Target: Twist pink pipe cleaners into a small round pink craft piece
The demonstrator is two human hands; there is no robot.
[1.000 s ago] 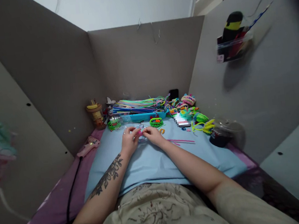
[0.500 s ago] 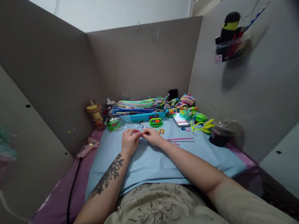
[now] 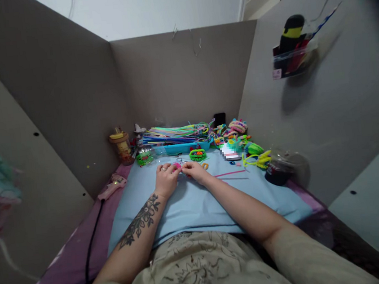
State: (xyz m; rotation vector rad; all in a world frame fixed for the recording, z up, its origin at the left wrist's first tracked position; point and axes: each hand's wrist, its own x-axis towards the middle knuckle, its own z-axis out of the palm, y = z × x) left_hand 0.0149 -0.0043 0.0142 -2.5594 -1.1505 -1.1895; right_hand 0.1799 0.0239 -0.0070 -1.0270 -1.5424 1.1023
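Note:
Both hands meet over the light blue cloth (image 3: 196,204) at the middle of the table. My left hand (image 3: 167,179) is closed in a pinch on a pink pipe cleaner (image 3: 177,166), whose bunched part shows between the fingers. My right hand (image 3: 194,172) pinches at the right side of the same pink piece; its fingertips partly hide the contact. A straight pink pipe cleaner (image 3: 230,173) extends to the right, beyond my right wrist. Just behind the hands lie scissors (image 3: 179,160) and a curled orange piece (image 3: 205,166). Farther back sits a green fuzzy figure (image 3: 197,154).
A blue tray (image 3: 183,148) heaped with pipe cleaners stands at the back. To the left are a pink glue gun (image 3: 114,185) and a drink cup (image 3: 121,147). At right stand a dark-based container (image 3: 277,172) and yellow pipe cleaners (image 3: 262,159). Grey panels enclose the table.
The pink piece shows more between my fingers, and my left hand has rotated slightly. The pink strands right of my wrist have shifted; the short lower one no longer shows.

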